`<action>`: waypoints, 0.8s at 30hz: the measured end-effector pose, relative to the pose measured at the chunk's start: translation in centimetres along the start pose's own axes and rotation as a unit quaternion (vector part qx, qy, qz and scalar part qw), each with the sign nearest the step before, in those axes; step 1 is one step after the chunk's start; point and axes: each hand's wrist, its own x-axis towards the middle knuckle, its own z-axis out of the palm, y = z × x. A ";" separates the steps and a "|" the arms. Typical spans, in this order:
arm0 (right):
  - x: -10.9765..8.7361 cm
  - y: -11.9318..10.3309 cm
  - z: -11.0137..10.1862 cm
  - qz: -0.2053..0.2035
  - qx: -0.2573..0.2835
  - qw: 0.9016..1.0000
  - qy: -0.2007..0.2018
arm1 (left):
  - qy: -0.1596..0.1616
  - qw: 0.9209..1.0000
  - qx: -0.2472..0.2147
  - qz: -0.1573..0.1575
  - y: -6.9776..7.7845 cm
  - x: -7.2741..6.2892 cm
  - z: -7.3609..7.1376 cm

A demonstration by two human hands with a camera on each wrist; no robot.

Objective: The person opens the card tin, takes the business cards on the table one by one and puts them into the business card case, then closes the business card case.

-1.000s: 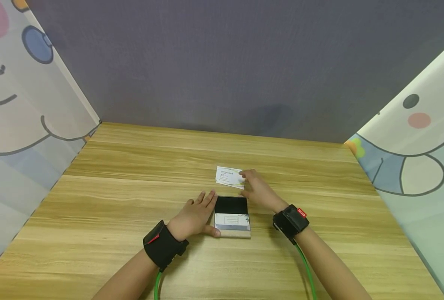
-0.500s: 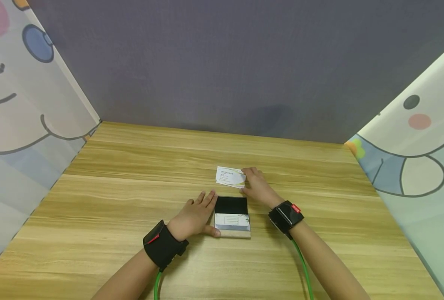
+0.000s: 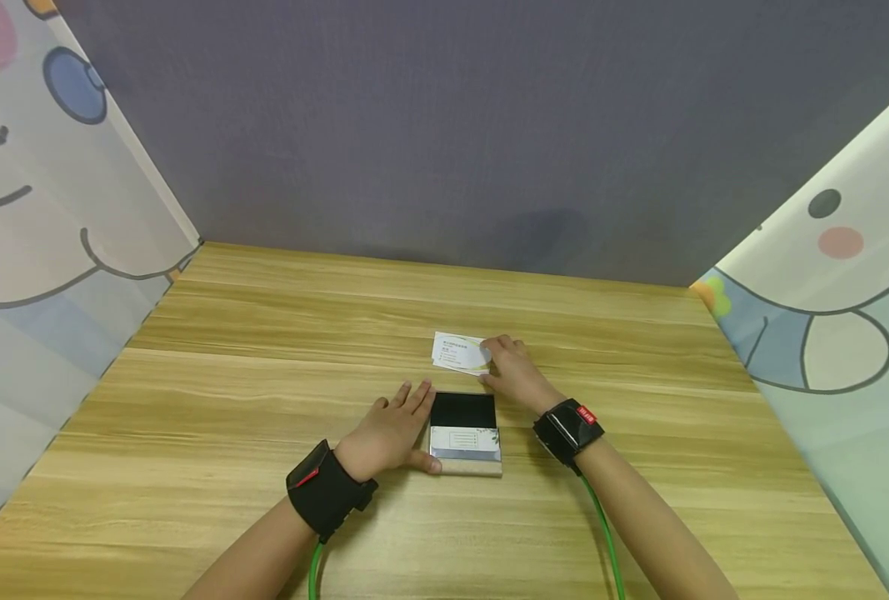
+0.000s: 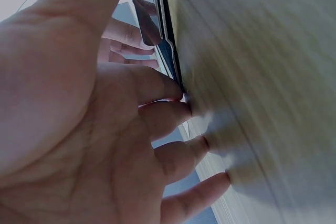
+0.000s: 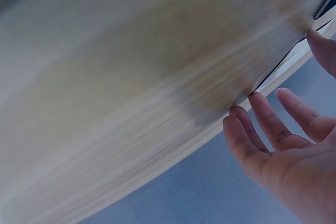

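Observation:
An opened card case (image 3: 462, 410) lies flat on the table, its black inner lid on the far side and white cards (image 3: 459, 439) tucked in the near half. My left hand (image 3: 387, 429) rests beside it with fingers extended, fingertips on the wood and the thumb at the case's lower left edge. Beyond the case, a few loose business cards (image 3: 457, 353) lie slightly fanned on the tabletop. At their right end is my right hand (image 3: 517, 377), fingers loosely bent, with fingertips on the far corner and the thumb at the near corner. The palm (image 5: 310, 161) faces the card edge.
The wood-grained table (image 3: 264, 333) is backed by a grey panel (image 3: 444, 133). Cartoon-printed curtains (image 3: 849, 358) stand on both sides. Each wrist wears a black strap (image 3: 568, 433) with a green cable (image 3: 605, 533) trailing toward me.
My right hand has shifted slightly left and its fingertips have settled on the right end of the loose cards, which have moved a little. The left hand and case stay put.

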 end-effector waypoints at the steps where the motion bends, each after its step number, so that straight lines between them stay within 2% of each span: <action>1: 0.0 0.0 0.0 0.000 0.001 1.000 0.000 | 0.000 1.000 0.001 0.000 0.0 0.0 0.0; 13: 0.1 0.0 0.1 0.005 -0.008 1.000 0.012 | 0.007 1.000 0.008 -0.001 0.3 -0.2 -0.3; 24: 0.0 -0.2 -0.1 0.005 0.028 0.999 0.027 | 0.007 1.000 0.006 0.000 0.3 -0.3 -0.4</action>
